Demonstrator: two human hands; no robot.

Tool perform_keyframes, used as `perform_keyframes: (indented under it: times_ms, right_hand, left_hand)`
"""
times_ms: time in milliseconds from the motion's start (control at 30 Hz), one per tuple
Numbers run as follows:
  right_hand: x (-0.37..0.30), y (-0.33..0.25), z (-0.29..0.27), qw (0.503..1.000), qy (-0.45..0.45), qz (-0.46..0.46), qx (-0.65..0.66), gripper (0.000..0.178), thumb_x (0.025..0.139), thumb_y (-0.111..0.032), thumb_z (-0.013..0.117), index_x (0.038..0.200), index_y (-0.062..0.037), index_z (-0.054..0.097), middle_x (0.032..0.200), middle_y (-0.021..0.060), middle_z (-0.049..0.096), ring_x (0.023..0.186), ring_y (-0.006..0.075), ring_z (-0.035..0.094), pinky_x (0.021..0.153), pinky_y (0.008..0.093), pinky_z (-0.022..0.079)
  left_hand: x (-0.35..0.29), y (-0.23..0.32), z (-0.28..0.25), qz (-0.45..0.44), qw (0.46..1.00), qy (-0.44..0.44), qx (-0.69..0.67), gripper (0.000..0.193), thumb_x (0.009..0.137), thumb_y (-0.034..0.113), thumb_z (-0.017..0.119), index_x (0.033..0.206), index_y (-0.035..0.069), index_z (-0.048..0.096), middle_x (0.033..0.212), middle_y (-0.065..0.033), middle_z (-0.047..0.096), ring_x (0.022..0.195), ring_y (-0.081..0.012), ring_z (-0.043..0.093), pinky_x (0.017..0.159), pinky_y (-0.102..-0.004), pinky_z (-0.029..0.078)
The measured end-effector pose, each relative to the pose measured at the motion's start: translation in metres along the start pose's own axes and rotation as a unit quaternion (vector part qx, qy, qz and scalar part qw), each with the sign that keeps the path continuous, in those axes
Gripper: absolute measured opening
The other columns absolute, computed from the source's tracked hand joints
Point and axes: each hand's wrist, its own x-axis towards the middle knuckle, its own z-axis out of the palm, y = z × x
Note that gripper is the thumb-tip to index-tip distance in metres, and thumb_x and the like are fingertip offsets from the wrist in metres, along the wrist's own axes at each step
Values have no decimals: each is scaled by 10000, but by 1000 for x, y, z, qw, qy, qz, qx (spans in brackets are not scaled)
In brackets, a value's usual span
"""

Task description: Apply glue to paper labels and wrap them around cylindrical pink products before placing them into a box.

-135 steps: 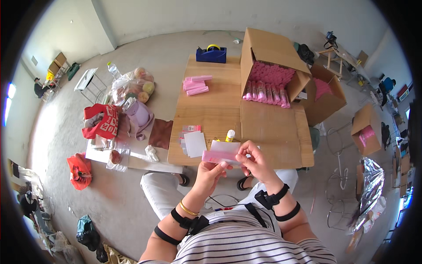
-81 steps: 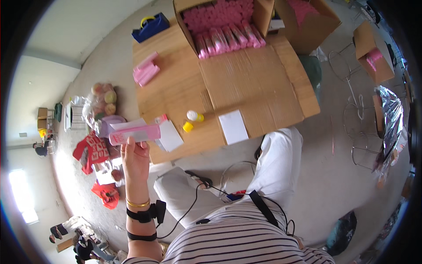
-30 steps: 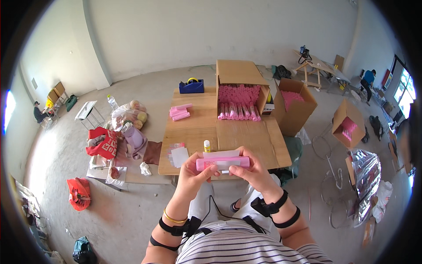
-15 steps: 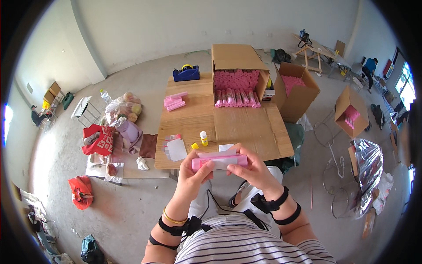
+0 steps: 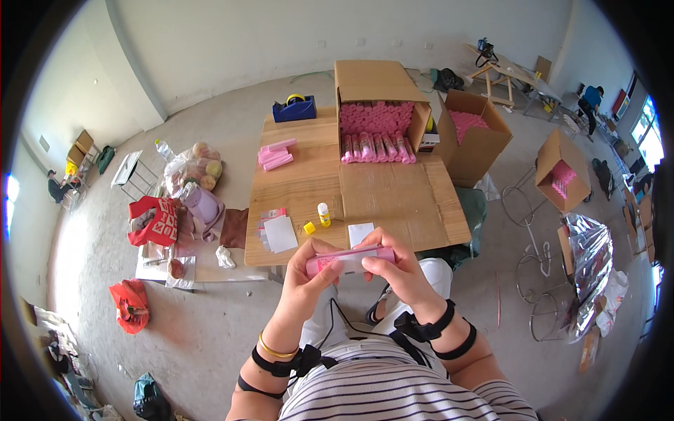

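Between my two hands, close to the table's near edge, is a pink roll (image 5: 350, 262) with a pale label wrapped on its middle. My left hand (image 5: 314, 270) grips its left end, thumb pressing the label. The right end is held by my right hand (image 5: 397, 270), its thumb also on the label. Just beyond my hands, an uncapped glue stick (image 5: 324, 215) stands upright beside its yellow cap (image 5: 309, 228). White paper labels (image 5: 281, 235) lie to the left, and another white slip (image 5: 360, 232) lies right behind the roll.
On the wooden table (image 5: 295, 189) are several pink rolls (image 5: 276, 156), a blue tape dispenser (image 5: 295, 109) and a cardboard box (image 5: 372, 81) full of pink rolls. A second open carton (image 5: 475, 151) stands at the right. Bags and fruit (image 5: 196, 168) crowd the left side table.
The label now looks flatter against the roll, its raised upper edge lowered. My thumbs have shifted slightly. The view has tilted a little, moving the table up in the picture.
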Motion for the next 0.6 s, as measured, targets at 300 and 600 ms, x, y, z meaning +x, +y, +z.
perform_keyframes:
  times_ms: [300, 600]
  right_hand:
    - [-4, 5, 4, 1000, 26, -3, -18, 129, 897, -112, 540, 989, -25, 561, 844, 17, 563, 689, 63, 519, 633, 214, 445]
    - [-3, 11, 9, 999, 36, -4, 3, 123, 895, -89, 528, 986, -19, 574, 916, 29, 557, 687, 76, 523, 627, 213, 442]
  left_hand:
    - [-2, 0, -5, -53, 998, -14, -19, 106, 884, 102, 617, 961, 56, 562, 883, -12, 604, 735, -47, 511, 639, -188, 428]
    - [-4, -11, -11, -66, 994, 15, -89, 90, 885, 123, 573, 968, 90, 567, 892, 19, 588, 761, -5, 512, 622, -139, 423]
